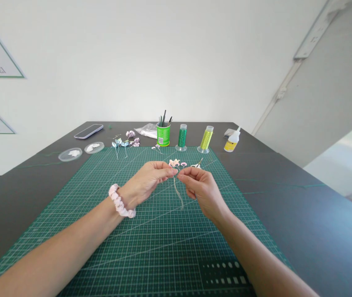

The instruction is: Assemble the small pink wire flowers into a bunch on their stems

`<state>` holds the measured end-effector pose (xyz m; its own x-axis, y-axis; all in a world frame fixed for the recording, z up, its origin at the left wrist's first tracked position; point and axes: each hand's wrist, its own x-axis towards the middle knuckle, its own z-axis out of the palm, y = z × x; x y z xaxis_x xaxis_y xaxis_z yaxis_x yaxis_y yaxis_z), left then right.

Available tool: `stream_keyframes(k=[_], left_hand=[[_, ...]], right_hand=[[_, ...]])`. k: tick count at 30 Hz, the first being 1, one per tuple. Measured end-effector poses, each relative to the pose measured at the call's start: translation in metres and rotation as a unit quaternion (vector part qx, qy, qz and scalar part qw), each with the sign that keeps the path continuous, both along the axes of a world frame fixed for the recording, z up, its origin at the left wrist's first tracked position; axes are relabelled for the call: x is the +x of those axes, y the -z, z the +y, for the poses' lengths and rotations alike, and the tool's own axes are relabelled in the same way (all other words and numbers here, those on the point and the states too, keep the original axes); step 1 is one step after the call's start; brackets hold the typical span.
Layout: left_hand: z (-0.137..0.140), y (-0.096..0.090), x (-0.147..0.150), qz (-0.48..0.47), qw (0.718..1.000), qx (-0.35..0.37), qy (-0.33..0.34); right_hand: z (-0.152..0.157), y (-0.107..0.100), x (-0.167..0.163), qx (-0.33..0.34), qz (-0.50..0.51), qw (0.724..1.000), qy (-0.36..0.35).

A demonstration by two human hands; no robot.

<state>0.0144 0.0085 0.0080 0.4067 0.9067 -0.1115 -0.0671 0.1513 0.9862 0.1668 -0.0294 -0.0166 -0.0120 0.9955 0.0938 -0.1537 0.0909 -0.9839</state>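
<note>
Above the green cutting mat, my left hand pinches the stem of a pale pink artificial flower between thumb and forefinger. A pale strand hangs from below those fingertips and curves over the mat. Close beside it, my right hand is closed in a pinch, its fingertips almost meeting the left ones. What it grips is too small to make out. A small pink petal piece shows just behind the right fingertips. Partly hidden beyond the right hand lie scissors.
Behind the mat stand a green can of tools, a green thread spool, a yellow thread spool and a glue bottle. Blue flowers, purple flowers, shallow dishes and a phone lie left.
</note>
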Motion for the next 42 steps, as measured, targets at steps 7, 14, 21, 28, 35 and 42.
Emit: stream_keyframes(k=[7,14,21,28,35,42], left_hand=[[0.0015,0.0013,-0.0005,-0.002,1.0,0.018,-0.004],[0.0003,0.0007,-0.0004,0.0,1.0,0.019,-0.013],[0.0001,0.0001,0.0006,-0.003,1.0,0.021,-0.017],[0.0007,0.0006,0.0002,-0.005,1.0,0.028,-0.008],[0.0008,0.0,0.0004,0.0,1.0,0.028,-0.012],[0.0004,-0.0014,0.0003,-0.001,1.0,0.028,-0.007]], right_hand=[[0.0004,0.0003,-0.0007,-0.006,0.0,1.0,-0.003],[0.0001,0.0001,-0.0004,-0.011,0.0,1.0,-0.001],[-0.0001,-0.0006,-0.0011,-0.014,0.004,1.0,0.0],[0.0004,0.0005,-0.0001,-0.012,-0.003,1.0,-0.001],[-0.0005,-0.0009,-0.0007,-0.012,0.001,1.0,0.002],[-0.0009,-0.0017,-0.0006,-0.012,0.0,1.0,0.004]])
